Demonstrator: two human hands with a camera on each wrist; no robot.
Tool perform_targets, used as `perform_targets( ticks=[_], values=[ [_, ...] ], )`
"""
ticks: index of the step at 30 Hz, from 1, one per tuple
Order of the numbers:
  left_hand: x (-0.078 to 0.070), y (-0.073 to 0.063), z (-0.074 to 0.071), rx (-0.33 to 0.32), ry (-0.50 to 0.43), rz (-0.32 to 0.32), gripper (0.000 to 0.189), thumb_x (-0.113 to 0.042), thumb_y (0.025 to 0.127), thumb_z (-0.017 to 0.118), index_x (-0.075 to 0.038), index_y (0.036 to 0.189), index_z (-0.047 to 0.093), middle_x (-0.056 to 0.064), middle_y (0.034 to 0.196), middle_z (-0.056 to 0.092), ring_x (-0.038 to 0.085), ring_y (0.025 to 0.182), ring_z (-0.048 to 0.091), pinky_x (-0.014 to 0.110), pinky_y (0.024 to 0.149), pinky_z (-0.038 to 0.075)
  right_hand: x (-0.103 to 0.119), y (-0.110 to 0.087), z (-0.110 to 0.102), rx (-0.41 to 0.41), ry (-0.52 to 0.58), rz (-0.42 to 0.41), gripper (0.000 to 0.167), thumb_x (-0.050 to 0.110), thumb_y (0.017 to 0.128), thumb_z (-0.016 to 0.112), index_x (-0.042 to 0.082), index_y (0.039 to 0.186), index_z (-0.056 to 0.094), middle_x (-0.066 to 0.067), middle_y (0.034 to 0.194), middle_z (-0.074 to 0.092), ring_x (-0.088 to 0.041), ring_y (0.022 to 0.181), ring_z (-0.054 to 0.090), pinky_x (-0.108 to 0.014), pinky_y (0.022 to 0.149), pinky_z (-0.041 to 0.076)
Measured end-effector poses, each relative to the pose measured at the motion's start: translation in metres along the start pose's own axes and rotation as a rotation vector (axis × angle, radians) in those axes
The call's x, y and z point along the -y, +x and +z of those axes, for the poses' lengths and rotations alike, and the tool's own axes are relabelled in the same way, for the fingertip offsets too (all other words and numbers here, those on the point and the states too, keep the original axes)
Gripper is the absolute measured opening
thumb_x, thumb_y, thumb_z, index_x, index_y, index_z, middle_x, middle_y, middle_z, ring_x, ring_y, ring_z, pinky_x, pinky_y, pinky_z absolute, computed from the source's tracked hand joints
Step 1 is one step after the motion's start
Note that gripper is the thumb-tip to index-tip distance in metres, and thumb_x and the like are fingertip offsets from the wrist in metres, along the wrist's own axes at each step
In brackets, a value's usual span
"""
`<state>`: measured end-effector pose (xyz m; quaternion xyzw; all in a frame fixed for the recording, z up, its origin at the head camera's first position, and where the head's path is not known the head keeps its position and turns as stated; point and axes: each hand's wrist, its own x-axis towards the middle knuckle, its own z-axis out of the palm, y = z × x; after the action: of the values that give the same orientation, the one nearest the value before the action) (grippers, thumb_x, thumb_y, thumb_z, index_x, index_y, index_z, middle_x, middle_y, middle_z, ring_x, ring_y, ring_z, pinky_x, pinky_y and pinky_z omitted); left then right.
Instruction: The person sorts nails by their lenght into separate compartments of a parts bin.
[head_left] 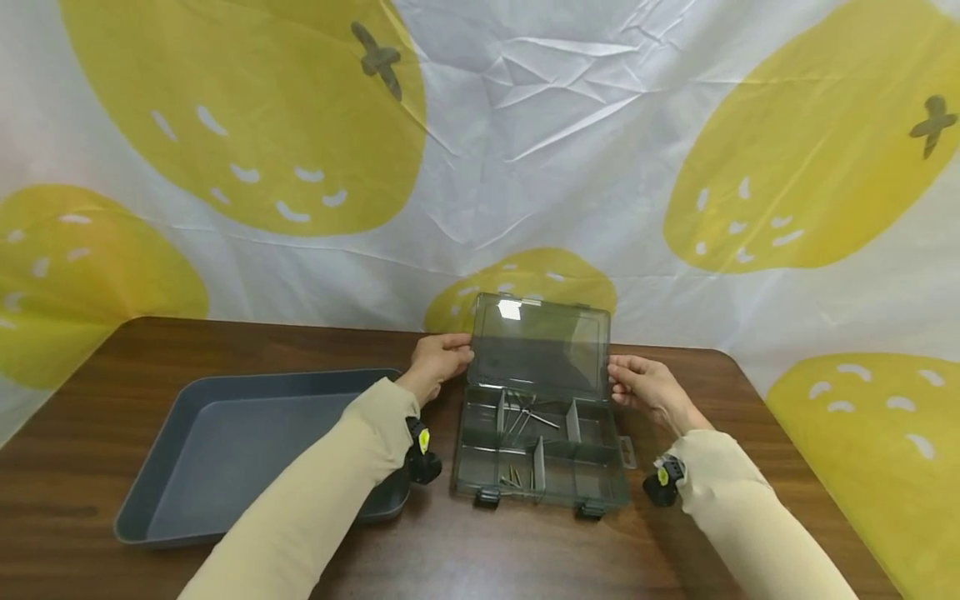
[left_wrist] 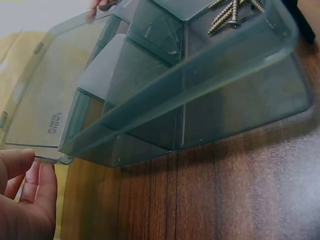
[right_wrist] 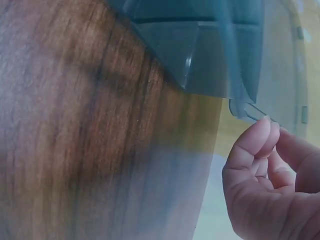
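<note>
A clear grey compartment box (head_left: 577,467) stands on the table with its lid (head_left: 540,354) raised at the back. By the lid's left edge, my left hand (head_left: 438,362) pinches it between thumb and fingers, low near the hinge side in the left wrist view. My right hand (head_left: 648,387) pinches the lid's right edge; in the right wrist view its fingertips (right_wrist: 267,132) meet at the lid's corner. Long silver screws or nails (head_left: 528,414) lie in a back compartment. Brass-coloured screws (left_wrist: 232,17) lie in a front one.
A dark grey tray (head_left: 195,387) sits left of the box, under the left forearm. Two black latches (head_left: 487,498) are at the box's front edge. Behind the brown table (head_left: 480,558) hangs a white cloth (head_left: 525,192) with yellow fruit shapes.
</note>
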<state>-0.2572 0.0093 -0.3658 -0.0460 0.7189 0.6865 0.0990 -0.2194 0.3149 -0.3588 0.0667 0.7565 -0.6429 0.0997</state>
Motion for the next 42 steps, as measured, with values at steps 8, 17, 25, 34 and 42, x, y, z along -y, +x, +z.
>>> perform_targets(
  ticks=[8, 17, 25, 34, 42],
  values=[
    [-0.002, -0.002, -0.005, -0.014, 0.092, 0.099, 0.034, 0.000, 0.083, 0.067, -0.001, 0.117, 0.064, 0.016, 0.111, 0.067, 0.019, 0.095, 0.064, 0.026, 0.081, 0.052, 0.001, -0.006, -0.010, 0.037, -0.006, -0.058, 0.044, 0.025, 0.097, 0.051, -0.004, 0.129, 0.044, 0.005, 0.079, 0.063, -0.004, 0.069, 0.063, -0.021, 0.068, 0.053],
    [0.002, -0.008, -0.011, -0.085, 0.305, 0.264, 0.027, -0.008, 0.081, 0.072, -0.007, 0.108, 0.070, 0.009, 0.102, 0.071, 0.023, 0.098, 0.064, 0.033, 0.080, 0.051, 0.006, -0.019, -0.007, 0.065, -0.111, -0.081, 0.069, 0.040, 0.098, 0.042, -0.012, 0.141, 0.026, 0.003, 0.087, 0.066, -0.008, 0.080, 0.065, -0.025, 0.076, 0.054],
    [0.003, -0.013, -0.015, -0.125, 0.355, 0.349, 0.022, -0.007, 0.076, 0.075, -0.008, 0.098, 0.071, 0.007, 0.095, 0.072, 0.020, 0.089, 0.068, 0.034, 0.079, 0.051, 0.007, -0.020, -0.008, 0.095, -0.095, -0.114, 0.073, 0.044, 0.099, 0.039, -0.011, 0.142, 0.023, 0.000, 0.094, 0.068, -0.010, 0.085, 0.066, -0.027, 0.079, 0.053],
    [0.003, -0.025, -0.019, -0.101, 0.469, 0.476, 0.016, -0.008, 0.074, 0.077, -0.009, 0.090, 0.073, 0.005, 0.088, 0.073, 0.017, 0.074, 0.068, 0.028, 0.064, 0.051, -0.022, -0.011, -0.034, 0.190, -0.080, -0.178, 0.067, 0.047, 0.099, 0.037, -0.006, 0.140, 0.032, -0.005, 0.114, 0.067, -0.017, 0.101, 0.065, -0.031, 0.085, 0.052],
    [0.004, -0.048, -0.020, 0.008, 0.497, 0.484, 0.020, -0.012, 0.084, 0.069, -0.008, 0.104, 0.073, 0.007, 0.098, 0.072, 0.020, 0.086, 0.068, 0.029, 0.069, 0.052, -0.002, -0.061, -0.017, 0.204, -0.088, -0.182, 0.068, 0.038, 0.102, 0.032, -0.017, 0.139, 0.024, 0.006, 0.113, 0.066, -0.008, 0.101, 0.063, -0.025, 0.084, 0.051]
  ],
)
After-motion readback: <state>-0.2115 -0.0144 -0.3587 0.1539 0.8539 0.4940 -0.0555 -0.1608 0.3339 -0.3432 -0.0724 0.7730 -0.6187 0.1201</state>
